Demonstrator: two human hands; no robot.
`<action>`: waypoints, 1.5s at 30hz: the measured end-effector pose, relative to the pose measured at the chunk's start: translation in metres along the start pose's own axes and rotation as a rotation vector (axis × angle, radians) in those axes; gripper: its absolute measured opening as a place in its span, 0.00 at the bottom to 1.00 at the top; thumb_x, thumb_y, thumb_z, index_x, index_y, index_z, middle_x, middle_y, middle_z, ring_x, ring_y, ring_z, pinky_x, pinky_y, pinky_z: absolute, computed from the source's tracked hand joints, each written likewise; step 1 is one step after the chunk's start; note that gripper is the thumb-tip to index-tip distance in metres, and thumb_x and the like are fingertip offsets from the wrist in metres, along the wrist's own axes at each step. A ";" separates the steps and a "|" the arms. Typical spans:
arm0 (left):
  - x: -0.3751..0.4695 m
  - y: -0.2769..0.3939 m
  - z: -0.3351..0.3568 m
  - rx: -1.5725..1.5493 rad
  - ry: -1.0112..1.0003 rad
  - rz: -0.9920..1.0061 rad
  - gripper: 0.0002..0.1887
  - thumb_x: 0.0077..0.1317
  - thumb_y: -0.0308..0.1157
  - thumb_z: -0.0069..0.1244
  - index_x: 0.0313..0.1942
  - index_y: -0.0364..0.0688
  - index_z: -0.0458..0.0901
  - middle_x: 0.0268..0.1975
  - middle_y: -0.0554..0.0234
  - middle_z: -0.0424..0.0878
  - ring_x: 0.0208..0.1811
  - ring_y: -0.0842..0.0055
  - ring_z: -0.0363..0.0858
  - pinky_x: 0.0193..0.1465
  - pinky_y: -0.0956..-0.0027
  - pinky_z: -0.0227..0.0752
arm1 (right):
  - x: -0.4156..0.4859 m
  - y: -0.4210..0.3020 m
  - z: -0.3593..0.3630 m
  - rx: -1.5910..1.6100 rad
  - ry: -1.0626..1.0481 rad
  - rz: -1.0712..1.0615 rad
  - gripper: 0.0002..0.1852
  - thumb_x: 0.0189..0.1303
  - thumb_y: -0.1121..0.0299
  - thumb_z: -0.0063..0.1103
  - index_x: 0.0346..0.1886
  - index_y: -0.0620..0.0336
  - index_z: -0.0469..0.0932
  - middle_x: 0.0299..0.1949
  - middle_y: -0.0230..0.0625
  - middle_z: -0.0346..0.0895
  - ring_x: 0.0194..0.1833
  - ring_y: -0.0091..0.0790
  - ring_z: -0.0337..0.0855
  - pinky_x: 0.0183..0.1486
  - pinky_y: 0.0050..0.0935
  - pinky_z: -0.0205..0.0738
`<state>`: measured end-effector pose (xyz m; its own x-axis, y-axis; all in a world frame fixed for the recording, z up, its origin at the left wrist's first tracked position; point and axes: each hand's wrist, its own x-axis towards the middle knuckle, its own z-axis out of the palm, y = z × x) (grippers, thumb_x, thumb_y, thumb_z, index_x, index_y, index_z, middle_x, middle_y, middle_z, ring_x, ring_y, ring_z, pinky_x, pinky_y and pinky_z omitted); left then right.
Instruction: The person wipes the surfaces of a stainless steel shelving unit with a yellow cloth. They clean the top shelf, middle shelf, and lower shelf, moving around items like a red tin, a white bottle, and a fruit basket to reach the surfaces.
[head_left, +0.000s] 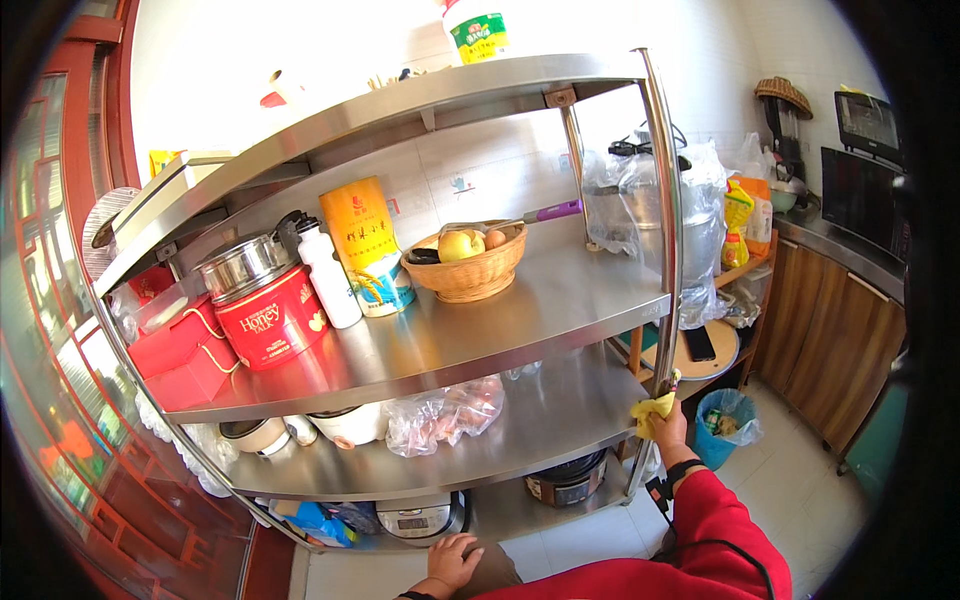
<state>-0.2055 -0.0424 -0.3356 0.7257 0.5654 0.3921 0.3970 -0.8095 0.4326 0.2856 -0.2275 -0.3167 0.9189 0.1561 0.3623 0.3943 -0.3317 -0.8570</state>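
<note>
My right hand is closed around a yellow cloth, which lies against the front right post of a stainless steel shelving unit, near the second shelf from the bottom. My left hand rests on my knee, its fingers together and nothing seen in it. A wicker basket with fruit and a purple-handled utensil stands on the middle shelf. Left of it are a yellow canister, a white bottle, a red tin and a red box.
Below are a plastic bag of food, a white pot, a rice cooker and another cooker. A blue bin stands right of my right hand. Behind it, a phone lies on a round board.
</note>
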 end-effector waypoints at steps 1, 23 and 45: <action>0.000 -0.002 0.000 -0.003 0.011 0.006 0.16 0.61 0.48 0.55 0.44 0.51 0.84 0.50 0.70 0.83 0.53 0.65 0.78 0.57 0.58 0.66 | 0.001 0.006 -0.005 0.113 0.000 0.043 0.23 0.53 0.73 0.68 0.53 0.59 0.74 0.44 0.43 0.83 0.46 0.43 0.84 0.49 0.35 0.76; 0.026 0.044 -0.016 -0.022 -0.402 -0.043 0.31 0.62 0.55 0.55 0.60 0.47 0.75 0.61 0.54 0.76 0.64 0.60 0.70 0.66 0.59 0.61 | -0.174 -0.117 -0.068 0.209 -1.139 0.400 0.21 0.57 0.64 0.72 0.51 0.62 0.79 0.44 0.35 0.85 0.43 0.30 0.85 0.49 0.30 0.78; 0.003 0.061 0.022 -1.143 -0.417 -0.562 0.17 0.66 0.35 0.56 0.52 0.36 0.82 0.45 0.65 0.86 0.43 0.77 0.83 0.44 0.72 0.76 | -0.210 -0.116 -0.066 0.171 -1.565 0.448 0.23 0.68 0.56 0.56 0.56 0.66 0.73 0.49 0.43 0.82 0.50 0.36 0.83 0.51 0.31 0.79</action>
<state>-0.1667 -0.0939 -0.3254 0.8176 0.5194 -0.2484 0.1554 0.2165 0.9638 0.0478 -0.2839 -0.2695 0.0029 0.8522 -0.5232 0.0121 -0.5232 -0.8522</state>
